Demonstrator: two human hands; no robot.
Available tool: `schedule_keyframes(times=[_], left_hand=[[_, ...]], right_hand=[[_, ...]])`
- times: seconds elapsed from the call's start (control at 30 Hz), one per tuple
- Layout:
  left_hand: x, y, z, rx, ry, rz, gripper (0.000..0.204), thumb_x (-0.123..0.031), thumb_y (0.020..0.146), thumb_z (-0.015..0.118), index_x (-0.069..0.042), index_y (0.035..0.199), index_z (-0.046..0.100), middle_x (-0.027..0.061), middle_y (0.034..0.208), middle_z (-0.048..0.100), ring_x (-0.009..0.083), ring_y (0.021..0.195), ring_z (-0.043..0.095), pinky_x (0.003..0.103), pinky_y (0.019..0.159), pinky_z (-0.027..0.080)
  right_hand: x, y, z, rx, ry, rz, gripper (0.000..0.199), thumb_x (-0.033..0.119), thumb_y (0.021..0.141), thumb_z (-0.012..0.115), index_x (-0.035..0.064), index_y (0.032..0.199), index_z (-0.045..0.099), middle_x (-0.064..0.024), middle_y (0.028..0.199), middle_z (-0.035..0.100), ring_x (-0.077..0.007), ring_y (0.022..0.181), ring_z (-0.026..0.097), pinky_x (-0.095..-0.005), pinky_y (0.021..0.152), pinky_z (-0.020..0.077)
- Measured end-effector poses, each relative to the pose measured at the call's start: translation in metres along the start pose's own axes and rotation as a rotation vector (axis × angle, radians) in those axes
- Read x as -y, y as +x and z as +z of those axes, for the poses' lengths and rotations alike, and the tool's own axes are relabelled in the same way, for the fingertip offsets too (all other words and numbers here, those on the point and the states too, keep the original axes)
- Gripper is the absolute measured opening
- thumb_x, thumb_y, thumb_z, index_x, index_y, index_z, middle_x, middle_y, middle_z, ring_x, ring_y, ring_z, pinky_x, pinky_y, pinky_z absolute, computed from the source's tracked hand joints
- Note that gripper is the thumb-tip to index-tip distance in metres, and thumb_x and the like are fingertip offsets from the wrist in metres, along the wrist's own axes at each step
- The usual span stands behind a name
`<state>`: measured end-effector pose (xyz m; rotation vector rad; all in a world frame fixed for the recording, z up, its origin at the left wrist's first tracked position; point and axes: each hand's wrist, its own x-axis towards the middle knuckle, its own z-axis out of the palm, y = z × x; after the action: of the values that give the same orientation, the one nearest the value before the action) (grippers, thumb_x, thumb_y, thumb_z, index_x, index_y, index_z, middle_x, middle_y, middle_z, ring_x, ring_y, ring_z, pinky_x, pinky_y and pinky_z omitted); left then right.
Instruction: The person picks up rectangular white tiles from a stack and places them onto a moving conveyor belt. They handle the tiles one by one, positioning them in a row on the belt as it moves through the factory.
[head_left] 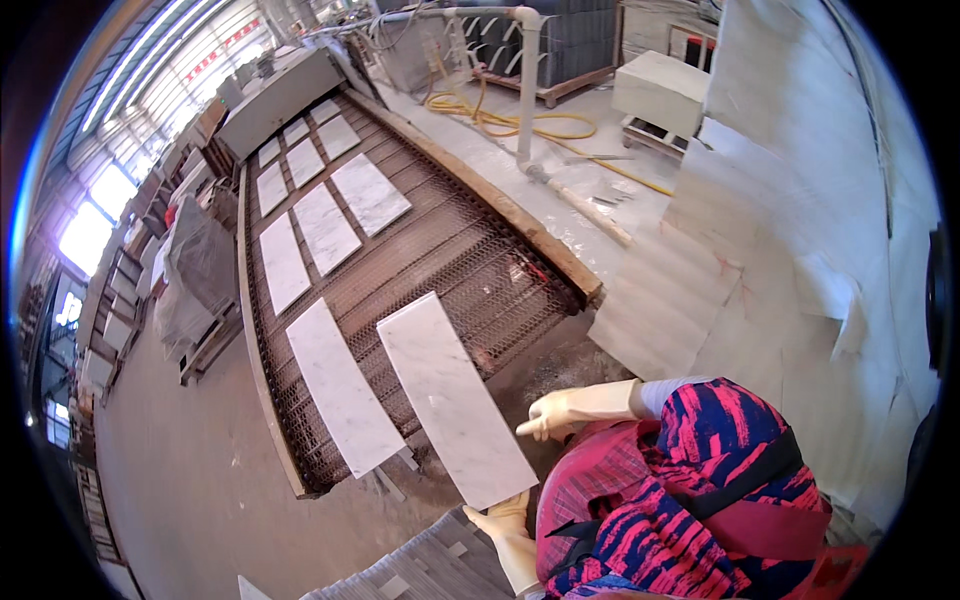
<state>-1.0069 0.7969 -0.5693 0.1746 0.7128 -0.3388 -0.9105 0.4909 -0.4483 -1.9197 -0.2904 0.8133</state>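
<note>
I hold a long white marble tile with grey veins, its far end lying over the near end of a metal mesh conveyor. My left hand, in a cream rubber glove, grips the tile's near end from below. My right hand, gloved the same, rests against the tile's right long edge with its fingers pointing at it. A second tile of the same kind lies on the belt just left of mine, overhanging the belt's end.
Several more marble tiles lie in two rows further up the conveyor. A stack of grey slabs sits by my left hand. Big pale slabs lean at the right. A yellow hose, a white pipe and a stone block lie beyond.
</note>
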Motion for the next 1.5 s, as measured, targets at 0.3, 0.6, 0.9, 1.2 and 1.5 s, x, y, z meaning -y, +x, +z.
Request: schedule_keyframes(times=[0.3,0.6,0.9,1.2,1.5], left_hand=[[-0.001,-0.01,0.009,0.061,0.024,0.006,0.076,-0.064,0.093,0.041,-0.018,0.153,0.045,0.0142,0.159,0.04,0.0398,0.145,0.039,0.07,0.11,0.038],[-0.002,-0.002,-0.012,0.203,0.137,0.0,0.057,-0.04,0.101,0.047,-0.004,0.145,0.05,0.0179,0.152,0.048,0.0399,0.141,0.044,0.063,0.116,0.035],[-0.004,-0.01,-0.018,0.235,0.172,0.042,0.044,-0.036,0.101,0.053,-0.005,0.133,0.055,0.0176,0.143,0.055,0.0397,0.133,0.05,0.061,0.111,0.041],[-0.003,0.046,-0.058,0.272,1.302,0.71,0.045,-0.033,0.1,0.056,-0.003,0.134,0.052,0.0101,0.11,0.07,0.0267,0.104,0.067,0.048,0.109,0.045],[-0.006,-0.002,0.026,-0.054,1.126,0.306,0.049,0.001,0.103,0.051,-0.004,0.151,0.045,0.009,0.137,0.064,0.0183,0.124,0.06,0.035,0.111,0.044]], right_hand=[[0.034,-0.02,0.059,0.213,0.452,0.168,0.066,0.064,0.095,0.057,0.0049,0.124,0.066,-0.0066,0.103,0.068,-0.0171,0.089,0.062,-0.035,0.081,0.0504],[0.067,-0.065,0.06,0.023,0.509,0.298,0.072,0.068,0.093,0.059,0.0048,0.128,0.065,-0.0066,0.105,0.069,-0.018,0.088,0.063,-0.0365,0.078,0.0507],[0.053,-0.048,0.048,-0.02,0.633,0.236,0.059,0.048,0.095,0.066,0.0033,0.133,0.063,-0.009,0.117,0.07,-0.0221,0.101,0.068,-0.0386,0.09,0.0537],[0.02,-0.022,0.046,-0.104,0.939,0.192,0.054,0.039,0.096,0.067,0.0022,0.135,0.061,-0.0115,0.123,0.069,-0.0239,0.107,0.068,-0.0391,0.095,0.0537],[0.0,0.033,0.067,-0.108,1.085,0.228,0.051,0.028,0.097,0.069,0.0003,0.138,0.059,-0.0147,0.129,0.068,-0.026,0.113,0.068,-0.0396,0.1,0.0534]])
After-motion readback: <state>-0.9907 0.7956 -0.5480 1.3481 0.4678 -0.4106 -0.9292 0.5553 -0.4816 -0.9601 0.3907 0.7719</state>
